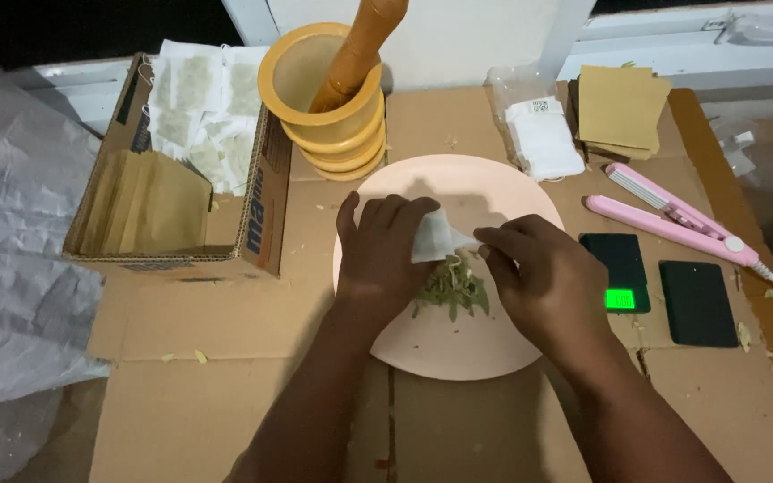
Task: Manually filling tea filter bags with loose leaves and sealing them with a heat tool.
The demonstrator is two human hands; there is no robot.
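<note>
Over a pale pink plate point(503, 192), my left hand point(378, 255) and my right hand point(543, 277) together hold a small white filter bag point(436, 237). The left hand grips its left side, and the right hand pinches its right edge. Under the bag, a small heap of dried green leaves point(452, 288) lies on the plate between my hands.
A yellow mortar point(328, 98) with a wooden pestle point(358, 49) stands behind the plate. A cardboard box point(257, 219) of filled bags and brown envelopes sits at left. At right lie white bags point(543, 139), brown envelopes point(619, 112), a pink heat sealer point(673, 224), a small scale point(617, 268) and a dark phone point(698, 304).
</note>
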